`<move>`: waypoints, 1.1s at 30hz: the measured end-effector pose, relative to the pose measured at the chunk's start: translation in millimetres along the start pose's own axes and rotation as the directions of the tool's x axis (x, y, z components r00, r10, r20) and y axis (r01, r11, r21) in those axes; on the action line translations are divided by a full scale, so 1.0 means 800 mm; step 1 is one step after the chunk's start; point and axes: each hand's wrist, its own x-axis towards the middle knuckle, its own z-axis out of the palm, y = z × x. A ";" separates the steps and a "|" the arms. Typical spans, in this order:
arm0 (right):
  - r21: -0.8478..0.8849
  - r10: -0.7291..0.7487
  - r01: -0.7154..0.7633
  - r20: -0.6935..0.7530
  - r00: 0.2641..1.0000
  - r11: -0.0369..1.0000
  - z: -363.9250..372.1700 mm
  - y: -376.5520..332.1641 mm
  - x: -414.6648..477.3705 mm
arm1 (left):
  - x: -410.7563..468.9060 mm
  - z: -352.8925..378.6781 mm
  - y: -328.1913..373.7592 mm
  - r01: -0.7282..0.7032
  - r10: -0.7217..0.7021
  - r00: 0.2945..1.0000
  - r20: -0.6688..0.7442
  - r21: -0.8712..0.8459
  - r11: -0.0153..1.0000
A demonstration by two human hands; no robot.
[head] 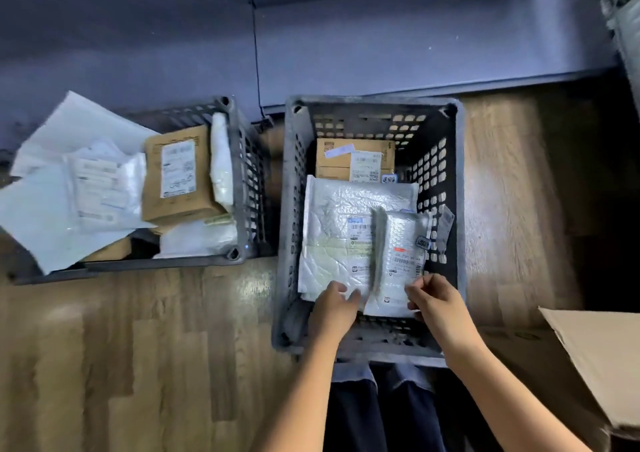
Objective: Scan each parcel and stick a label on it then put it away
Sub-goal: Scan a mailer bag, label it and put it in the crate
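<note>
Small parcel (401, 261): label print too blurred to read, near edge hidden behind both hands. It lay in the right crate (457, 188) on the big bubble mailer (332, 229). Right hand (437, 299) pinched its near-right corner. Left hand (333, 307) was curled at the near-left corner; couldn't tell if it was gripping.

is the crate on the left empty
No, the left crate holds a labelled cardboard box and several white mailers.
</note>
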 end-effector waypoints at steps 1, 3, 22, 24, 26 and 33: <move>-0.018 -0.004 0.004 0.021 1.000 1.000 0.004 -0.018 -0.022 | -0.027 -0.028 0.005 -0.005 0.004 1.000 -0.028 -0.018 1.000; -0.058 -0.029 0.033 0.077 0.997 0.998 0.015 -0.056 -0.064 | -0.079 -0.085 0.013 -0.014 0.006 0.995 -0.103 -0.073 0.997; -0.453 -0.261 0.329 0.208 0.943 0.829 0.327 -0.265 -0.116 | -0.142 -0.418 -0.049 -0.038 -0.001 0.957 -0.291 -0.126 0.991; -0.523 -0.252 0.311 0.183 0.950 0.794 0.361 -0.262 -0.083 | -0.114 -0.435 -0.064 -0.036 0.001 0.963 -0.271 -0.125 0.992; -0.558 -0.235 0.278 0.149 0.961 0.782 0.384 -0.260 -0.054 | -0.087 -0.444 -0.075 -0.033 0.001 0.969 -0.248 -0.125 0.992; -0.638 -0.227 0.268 0.149 0.963 0.722 0.436 -0.252 0.019 | -0.018 -0.453 -0.104 -0.034 0.014 0.985 -0.172 -0.111 0.993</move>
